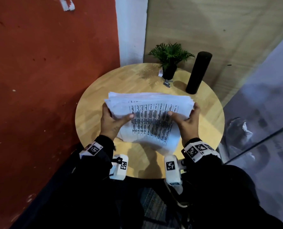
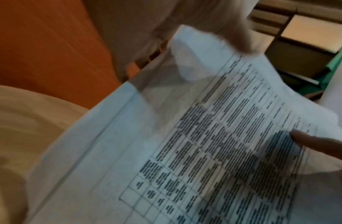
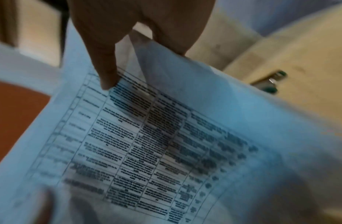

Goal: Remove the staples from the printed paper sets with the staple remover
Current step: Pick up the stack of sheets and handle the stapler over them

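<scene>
A thick stack of printed paper sets [image 1: 150,116] with a table of text on top is held tilted above the round wooden table [image 1: 94,103]. My left hand [image 1: 117,113] grips its left edge, thumb on the top sheet and fingers underneath. My right hand [image 1: 183,113] grips the right edge the same way. In the right wrist view my thumb [image 3: 106,71] presses the printed sheet [image 3: 166,144]. The left wrist view shows the same paper [image 2: 185,144], blurred. The small metal staple remover [image 1: 167,83] lies on the table beyond the stack, also visible as the staple remover [image 3: 269,81] past the paper's edge.
A potted green plant [image 1: 169,63] and a tall black cylinder [image 1: 198,72] stand at the table's far side, near the staple remover. A red wall [image 1: 46,71] is close on the left, and a glass panel [image 1: 261,113] on the right.
</scene>
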